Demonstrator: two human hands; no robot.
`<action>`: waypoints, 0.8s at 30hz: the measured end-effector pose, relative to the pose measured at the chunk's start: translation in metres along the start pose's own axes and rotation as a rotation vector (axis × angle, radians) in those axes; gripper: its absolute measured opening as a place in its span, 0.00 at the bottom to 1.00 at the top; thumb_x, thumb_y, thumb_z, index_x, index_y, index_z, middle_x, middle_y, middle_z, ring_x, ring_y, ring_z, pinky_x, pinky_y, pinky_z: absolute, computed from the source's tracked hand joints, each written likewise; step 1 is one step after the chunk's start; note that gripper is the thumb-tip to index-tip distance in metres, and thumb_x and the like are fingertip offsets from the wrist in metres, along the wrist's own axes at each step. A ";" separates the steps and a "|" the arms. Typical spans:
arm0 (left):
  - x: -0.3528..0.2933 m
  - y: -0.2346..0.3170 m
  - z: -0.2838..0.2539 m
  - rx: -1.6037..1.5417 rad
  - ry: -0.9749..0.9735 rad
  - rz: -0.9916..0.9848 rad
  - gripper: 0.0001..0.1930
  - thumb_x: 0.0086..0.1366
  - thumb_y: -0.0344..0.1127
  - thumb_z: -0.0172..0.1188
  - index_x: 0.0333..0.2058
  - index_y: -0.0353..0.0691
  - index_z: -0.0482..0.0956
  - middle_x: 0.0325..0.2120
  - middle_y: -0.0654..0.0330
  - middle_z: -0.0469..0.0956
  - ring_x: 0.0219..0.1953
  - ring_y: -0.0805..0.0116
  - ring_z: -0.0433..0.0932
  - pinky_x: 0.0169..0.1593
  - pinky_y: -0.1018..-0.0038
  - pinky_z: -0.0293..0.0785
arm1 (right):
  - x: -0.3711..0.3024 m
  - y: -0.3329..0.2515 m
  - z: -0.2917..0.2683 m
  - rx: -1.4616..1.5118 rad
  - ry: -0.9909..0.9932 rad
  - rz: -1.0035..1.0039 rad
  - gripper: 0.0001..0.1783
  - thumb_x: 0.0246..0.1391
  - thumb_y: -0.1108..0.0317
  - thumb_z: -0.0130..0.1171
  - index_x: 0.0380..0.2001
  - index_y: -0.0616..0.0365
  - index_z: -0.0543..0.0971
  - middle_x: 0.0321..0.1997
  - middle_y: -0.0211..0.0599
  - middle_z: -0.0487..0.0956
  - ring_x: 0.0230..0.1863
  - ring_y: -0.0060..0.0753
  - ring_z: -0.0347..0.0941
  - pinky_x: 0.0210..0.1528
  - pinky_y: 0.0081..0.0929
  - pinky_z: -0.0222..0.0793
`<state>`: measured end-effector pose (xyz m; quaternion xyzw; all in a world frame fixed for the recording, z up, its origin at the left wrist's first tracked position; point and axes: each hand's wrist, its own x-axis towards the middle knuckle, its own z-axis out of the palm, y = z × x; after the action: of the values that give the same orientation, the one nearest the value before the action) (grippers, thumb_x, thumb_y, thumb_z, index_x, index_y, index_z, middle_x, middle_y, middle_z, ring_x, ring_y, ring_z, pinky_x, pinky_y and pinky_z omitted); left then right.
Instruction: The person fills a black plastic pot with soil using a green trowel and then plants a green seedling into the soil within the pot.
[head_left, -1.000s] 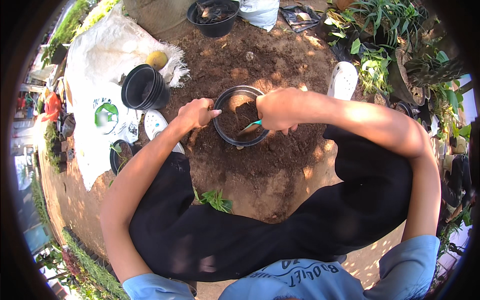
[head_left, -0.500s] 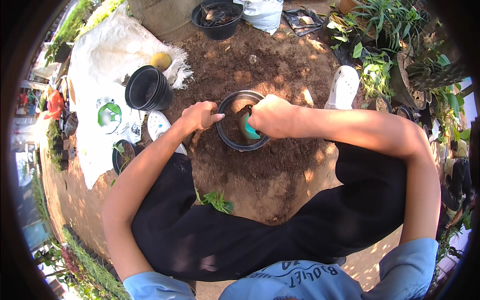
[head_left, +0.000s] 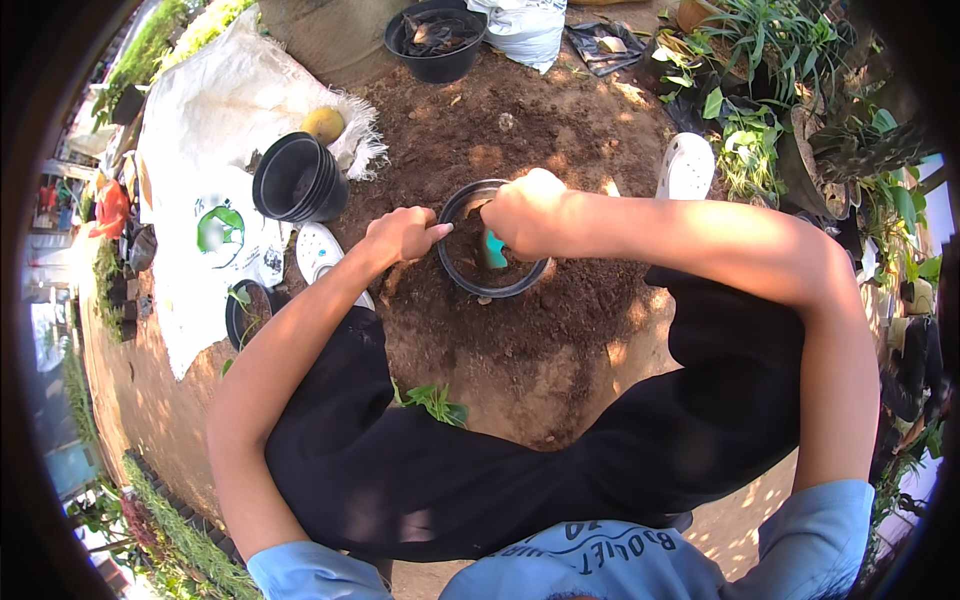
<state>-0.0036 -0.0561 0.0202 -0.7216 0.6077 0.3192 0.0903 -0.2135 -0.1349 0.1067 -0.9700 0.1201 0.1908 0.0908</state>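
Note:
A round black plant pot [head_left: 497, 293] with soil in it stands on the ground between my feet. My left hand [head_left: 403, 235] is closed on the left side of its rim, thumb pointing inward. Over the pot, my right hand [head_left: 527, 215] wraps round a teal hand trowel [head_left: 494, 250], whose blade points down into the soil inside. The fist covers the trowel's handle and part of the far right rim.
Nested black pots [head_left: 298, 178] stand at the left by a white sack [head_left: 215, 120] with a yellowish round fruit [head_left: 324, 124]. A black basin [head_left: 440, 62] sits at the back. Plants [head_left: 760, 150] crowd the right. Cut leaves [head_left: 435, 403] lie near my left leg.
My right hand and the trowel have shifted slightly left and up within the pot. The pot has moved a little to the right; my left hand stays at its rim.

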 end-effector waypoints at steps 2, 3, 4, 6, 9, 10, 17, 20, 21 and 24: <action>-0.003 0.002 -0.001 0.023 0.022 0.008 0.25 0.70 0.58 0.51 0.49 0.43 0.81 0.40 0.47 0.83 0.49 0.48 0.80 0.52 0.54 0.74 | -0.011 -0.002 -0.025 -0.078 -0.036 0.019 0.09 0.42 0.65 0.66 0.28 0.57 0.84 0.26 0.43 0.83 0.30 0.45 0.84 0.33 0.39 0.78; -0.005 0.001 0.001 0.026 0.033 0.007 0.25 0.70 0.58 0.51 0.48 0.44 0.81 0.39 0.48 0.83 0.49 0.49 0.81 0.52 0.54 0.74 | -0.015 -0.005 -0.032 -0.117 -0.035 0.022 0.10 0.41 0.64 0.66 0.28 0.57 0.84 0.26 0.43 0.83 0.31 0.45 0.84 0.33 0.39 0.78; -0.005 -0.002 0.002 0.014 0.018 -0.023 0.25 0.69 0.60 0.52 0.47 0.45 0.81 0.40 0.49 0.83 0.49 0.50 0.81 0.52 0.55 0.74 | -0.015 -0.007 -0.032 -0.085 -0.021 0.044 0.10 0.40 0.65 0.67 0.29 0.56 0.84 0.26 0.44 0.83 0.31 0.46 0.83 0.34 0.39 0.79; -0.001 0.004 -0.003 0.028 0.024 -0.006 0.25 0.68 0.61 0.52 0.46 0.45 0.82 0.41 0.50 0.83 0.49 0.51 0.81 0.52 0.55 0.75 | -0.013 -0.001 0.000 -0.049 -0.064 0.067 0.11 0.46 0.65 0.65 0.33 0.58 0.83 0.30 0.43 0.84 0.36 0.44 0.84 0.39 0.38 0.78; 0.002 0.004 -0.008 0.047 0.005 -0.033 0.28 0.65 0.63 0.57 0.49 0.44 0.80 0.43 0.52 0.83 0.50 0.51 0.81 0.52 0.54 0.75 | -0.002 -0.002 0.007 0.021 -0.137 0.125 0.12 0.49 0.66 0.63 0.37 0.58 0.84 0.33 0.44 0.84 0.40 0.46 0.83 0.45 0.38 0.78; 0.002 0.005 -0.008 0.061 0.047 -0.021 0.29 0.64 0.63 0.59 0.50 0.44 0.78 0.43 0.52 0.83 0.50 0.51 0.81 0.52 0.53 0.75 | -0.004 0.004 0.005 0.039 -0.122 0.137 0.13 0.49 0.65 0.63 0.38 0.56 0.85 0.34 0.45 0.84 0.40 0.46 0.83 0.46 0.38 0.78; -0.009 0.014 0.000 0.112 0.142 0.261 0.57 0.52 0.57 0.74 0.70 0.39 0.47 0.50 0.46 0.77 0.51 0.47 0.80 0.50 0.58 0.79 | -0.025 0.017 0.010 0.224 0.203 -0.060 0.21 0.45 0.73 0.69 0.46 0.54 0.82 0.40 0.44 0.79 0.44 0.49 0.79 0.49 0.39 0.75; -0.016 0.027 0.005 0.102 -0.043 0.223 0.79 0.33 0.61 0.82 0.73 0.42 0.32 0.63 0.42 0.63 0.61 0.48 0.72 0.60 0.57 0.71 | -0.023 0.007 -0.013 0.396 0.161 -0.070 0.20 0.47 0.69 0.72 0.45 0.55 0.81 0.40 0.41 0.78 0.45 0.46 0.77 0.49 0.39 0.74; -0.020 0.031 0.005 0.138 -0.075 0.212 0.82 0.30 0.62 0.83 0.73 0.43 0.29 0.64 0.41 0.61 0.62 0.48 0.70 0.61 0.58 0.71 | -0.021 0.007 -0.017 0.416 0.155 -0.083 0.20 0.47 0.67 0.72 0.45 0.55 0.81 0.40 0.40 0.78 0.45 0.45 0.77 0.49 0.38 0.73; -0.018 0.029 0.008 0.173 -0.063 0.231 0.86 0.26 0.63 0.84 0.72 0.38 0.28 0.65 0.42 0.58 0.63 0.49 0.69 0.61 0.59 0.71 | -0.004 0.008 -0.014 0.411 0.219 -0.220 0.17 0.49 0.62 0.72 0.39 0.56 0.80 0.38 0.39 0.77 0.43 0.45 0.76 0.46 0.40 0.72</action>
<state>-0.0342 -0.0443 0.0314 -0.6261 0.7088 0.2964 0.1335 -0.2145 -0.1447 0.1202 -0.9533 0.0593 0.0451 0.2928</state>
